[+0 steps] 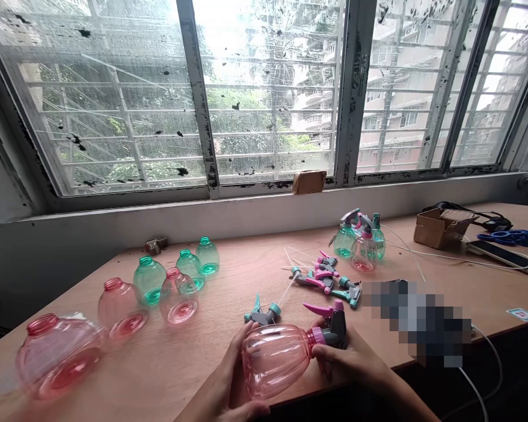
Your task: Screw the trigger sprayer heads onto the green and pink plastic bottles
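A clear pink spray bottle lies sideways between my two hands, low over the table's front edge. My left hand is wrapped round the bottle's base end. At the neck, my right hand grips the pink collar of the grey and pink spray head, which sits on the bottle's mouth. Whether the collar is fully screwed down I cannot tell. Just behind the bottle lies a loose grey and teal spray head. Several more pink and teal spray heads with thin tubes are heaped farther back.
Open pink bottles and green bottles stand on the left. Spray bottles with heads stand at the back right. Beyond are a cardboard box, blue scissors, a phone and a white cable. A blurred-out object lies at right.
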The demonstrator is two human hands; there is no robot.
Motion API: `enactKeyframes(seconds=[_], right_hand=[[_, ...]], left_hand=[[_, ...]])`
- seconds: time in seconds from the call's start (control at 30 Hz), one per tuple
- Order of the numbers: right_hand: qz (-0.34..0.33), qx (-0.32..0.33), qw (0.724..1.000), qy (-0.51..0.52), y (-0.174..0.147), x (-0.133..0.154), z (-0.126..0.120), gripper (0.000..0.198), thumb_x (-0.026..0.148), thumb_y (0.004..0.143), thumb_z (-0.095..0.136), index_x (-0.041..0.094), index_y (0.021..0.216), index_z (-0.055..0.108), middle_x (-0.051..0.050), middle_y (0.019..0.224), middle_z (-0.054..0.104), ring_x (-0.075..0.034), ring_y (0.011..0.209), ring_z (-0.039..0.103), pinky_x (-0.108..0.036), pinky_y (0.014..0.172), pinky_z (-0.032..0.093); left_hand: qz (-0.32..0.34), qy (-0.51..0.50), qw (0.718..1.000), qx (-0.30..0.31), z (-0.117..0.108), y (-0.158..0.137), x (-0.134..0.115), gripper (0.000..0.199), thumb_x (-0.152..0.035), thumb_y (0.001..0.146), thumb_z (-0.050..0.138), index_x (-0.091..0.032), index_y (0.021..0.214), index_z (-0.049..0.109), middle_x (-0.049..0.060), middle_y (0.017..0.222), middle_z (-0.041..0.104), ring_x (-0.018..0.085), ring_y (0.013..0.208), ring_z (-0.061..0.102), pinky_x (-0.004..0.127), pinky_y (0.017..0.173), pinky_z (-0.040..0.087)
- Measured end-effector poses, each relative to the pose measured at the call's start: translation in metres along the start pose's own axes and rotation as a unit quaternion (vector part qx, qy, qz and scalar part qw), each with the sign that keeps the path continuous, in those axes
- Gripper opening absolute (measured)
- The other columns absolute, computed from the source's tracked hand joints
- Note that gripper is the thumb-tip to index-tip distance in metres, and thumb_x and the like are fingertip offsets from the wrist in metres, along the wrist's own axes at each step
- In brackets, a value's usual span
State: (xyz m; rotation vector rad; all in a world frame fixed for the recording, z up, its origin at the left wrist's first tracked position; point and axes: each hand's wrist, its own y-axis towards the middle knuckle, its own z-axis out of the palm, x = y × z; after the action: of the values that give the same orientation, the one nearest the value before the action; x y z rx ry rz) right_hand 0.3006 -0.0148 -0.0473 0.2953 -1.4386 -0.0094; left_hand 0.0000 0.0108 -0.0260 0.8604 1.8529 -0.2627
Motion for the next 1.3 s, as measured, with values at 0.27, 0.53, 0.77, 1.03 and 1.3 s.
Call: enactKeyframes(seconds=[0.27, 0.53, 0.77, 1.03, 1.3], right_hand=[[-0.003, -0.007, 1.0, 0.001, 0.0, -0.004, -0.001, 0.038, 0.036, 0.081, 0.083, 0.016, 0.1, 0.057, 0.003, 0.06, 0.067, -0.014, 0.051, 0.06, -0.027, 0.052, 0.051], [0.004, -0.001, 1.0, 0.004, 0.001, -0.003, -0.001, 0.038, 0.037, 0.08, 0.083, 0.016, 0.096, 0.058, 0.003, 0.06, 0.067, -0.013, 0.051, 0.061, -0.025, 0.052, 0.048], [0.012, -0.009, 1.0, 0.009, 0.0, -0.004, -0.001, 0.041, 0.038, 0.078, 0.084, 0.017, 0.098, 0.056, 0.003, 0.059, 0.067, -0.014, 0.049, 0.061, -0.026, 0.051, 0.049], [0.018, -0.026, 0.999, 0.011, -0.001, 0.003, 0.002, 0.045, 0.04, 0.072, 0.088, 0.016, 0.097, 0.059, 0.004, 0.059, 0.066, -0.015, 0.049, 0.059, -0.027, 0.051, 0.049], [0.016, -0.033, 0.999, -0.007, -0.001, 0.007, 0.003, 0.044, 0.043, 0.069, 0.088, 0.016, 0.092, 0.061, 0.003, 0.057, 0.065, -0.016, 0.049, 0.058, -0.028, 0.049, 0.048]], left_hand=[[0.011, -0.033, 0.999, 0.01, -0.001, 0.003, 0.002, 0.083, -0.064, 0.091, 0.057, -0.033, 0.158, 0.02, 0.006, 0.167, 0.028, 0.035, 0.152, 0.026, 0.053, 0.126, 0.013], [0.021, 0.006, 1.0, 0.015, -0.003, 0.004, 0.018, 0.096, -0.047, 0.086, 0.075, -0.037, 0.158, 0.012, 0.006, 0.168, 0.024, 0.036, 0.152, 0.025, 0.055, 0.126, 0.012], [0.007, 0.01, 1.0, -0.002, -0.002, 0.002, 0.011, 0.09, -0.059, 0.086, 0.068, -0.037, 0.158, 0.018, 0.005, 0.167, 0.027, 0.037, 0.152, 0.025, 0.053, 0.126, 0.013], [-0.013, -0.004, 1.0, -0.006, -0.001, 0.001, 0.007, 0.084, -0.052, 0.09, 0.067, -0.035, 0.158, 0.019, 0.005, 0.167, 0.027, 0.035, 0.153, 0.025, 0.052, 0.126, 0.014], [0.004, 0.017, 1.0, -0.011, 0.002, 0.0, -0.002, 0.102, -0.055, 0.078, 0.079, -0.038, 0.158, 0.017, 0.004, 0.167, 0.028, 0.037, 0.152, 0.024, 0.051, 0.127, 0.012]])
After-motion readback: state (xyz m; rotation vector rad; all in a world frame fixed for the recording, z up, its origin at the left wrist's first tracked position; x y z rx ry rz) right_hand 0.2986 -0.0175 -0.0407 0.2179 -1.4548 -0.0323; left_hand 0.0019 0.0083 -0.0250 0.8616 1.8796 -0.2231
